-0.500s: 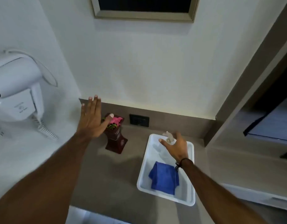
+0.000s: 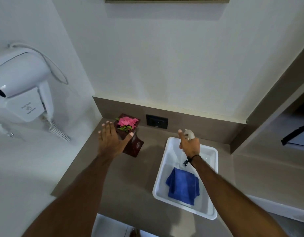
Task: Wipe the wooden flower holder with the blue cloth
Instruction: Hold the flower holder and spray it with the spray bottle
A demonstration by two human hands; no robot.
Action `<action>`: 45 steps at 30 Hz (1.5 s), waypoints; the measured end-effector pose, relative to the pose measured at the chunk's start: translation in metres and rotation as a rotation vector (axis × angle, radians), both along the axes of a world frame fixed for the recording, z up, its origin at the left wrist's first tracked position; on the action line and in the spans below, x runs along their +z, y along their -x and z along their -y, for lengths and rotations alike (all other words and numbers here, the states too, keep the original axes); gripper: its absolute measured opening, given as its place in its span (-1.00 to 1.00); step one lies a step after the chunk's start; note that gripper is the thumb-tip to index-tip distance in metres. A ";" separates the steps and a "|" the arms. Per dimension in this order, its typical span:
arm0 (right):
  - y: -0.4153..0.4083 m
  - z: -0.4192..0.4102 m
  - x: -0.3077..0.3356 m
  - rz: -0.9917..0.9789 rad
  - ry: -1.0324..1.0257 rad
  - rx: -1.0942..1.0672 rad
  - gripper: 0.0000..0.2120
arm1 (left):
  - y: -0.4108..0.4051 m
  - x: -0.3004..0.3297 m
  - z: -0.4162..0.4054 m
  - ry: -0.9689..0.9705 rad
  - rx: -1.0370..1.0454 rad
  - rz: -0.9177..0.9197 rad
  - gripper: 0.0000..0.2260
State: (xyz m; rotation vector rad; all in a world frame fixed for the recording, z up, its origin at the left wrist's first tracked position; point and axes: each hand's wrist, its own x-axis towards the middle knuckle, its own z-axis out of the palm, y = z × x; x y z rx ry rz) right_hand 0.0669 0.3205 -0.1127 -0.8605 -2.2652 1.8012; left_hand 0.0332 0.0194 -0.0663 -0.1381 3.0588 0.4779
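The dark wooden flower holder (image 2: 134,144) stands in the far left corner of the brown counter, with pink flowers (image 2: 127,121) in its top. My left hand (image 2: 111,140) is spread open right in front of it, thumb against its side, fingers around its left edge. A folded blue cloth (image 2: 182,186) lies in the near half of a white tray (image 2: 160,175). My right hand (image 2: 189,144) is over the tray's far end, closed on a small clear spray bottle with a white nozzle (image 2: 189,133).
A white wall-mounted hair dryer (image 2: 19,86) with a coiled cord hangs on the left wall. A black socket (image 2: 156,121) sits in the backsplash behind the holder. A brown pillar and shelf recess (image 2: 274,103) bound the counter on the right.
My left hand has dropped from above the flower holder down to its side, thumb now touching it. My right hand stays on the spray bottle at the tray's far end.
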 end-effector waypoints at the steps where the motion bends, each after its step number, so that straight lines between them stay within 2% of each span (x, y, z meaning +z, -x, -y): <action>1: 0.004 0.003 0.003 0.003 0.008 0.013 -0.70 | 0.001 -0.002 0.000 -0.019 0.010 -0.001 0.00; 4: 0.016 0.025 0.010 0.039 0.144 0.067 -0.70 | 0.002 -0.006 -0.001 -0.059 0.029 0.004 -0.04; 7: 0.021 0.058 0.011 0.105 0.253 0.216 -0.65 | 0.003 -0.008 -0.001 -0.067 0.033 0.008 -0.04; 11: 0.020 0.104 0.004 0.218 0.192 0.310 -0.67 | 0.003 -0.009 -0.001 -0.085 0.032 -0.003 -0.01; 17: 0.019 0.132 -0.002 0.276 0.153 0.239 -0.45 | 0.002 -0.007 -0.002 -0.088 0.034 -0.001 -0.05; 21: 0.020 0.126 0.000 0.247 0.150 0.143 -0.41 | 0.001 -0.005 -0.002 -0.094 0.032 0.001 -0.05; 24: 0.022 0.100 0.008 0.154 0.160 0.022 -0.47 | 0.002 -0.004 -0.002 -0.091 0.032 0.002 -0.05; 27: 0.020 0.053 0.012 -0.015 0.138 -0.110 -0.73 | 0.004 -0.006 -0.001 -0.081 0.029 0.015 -0.04; 29: 0.014 0.021 0.010 -0.087 0.097 -0.173 -0.76 | 0.006 -0.006 0.000 -0.065 0.023 0.032 -0.03; 35: -0.008 -0.017 -0.010 -0.054 0.069 -0.233 -0.77 | 0.010 -0.010 0.004 -0.058 0.015 0.036 -0.01; 40: -0.016 -0.016 -0.016 -0.034 -0.014 -0.104 -0.83 | 0.013 -0.013 0.006 -0.078 0.015 0.049 0.02; 42: -0.023 -0.014 -0.019 0.024 -0.120 -0.019 -0.79 | 0.013 -0.014 0.007 -0.083 0.019 0.054 0.03; 45: -0.038 -0.013 -0.022 0.092 -0.183 0.057 -0.47 | 0.015 -0.016 0.009 -0.081 0.019 0.048 0.04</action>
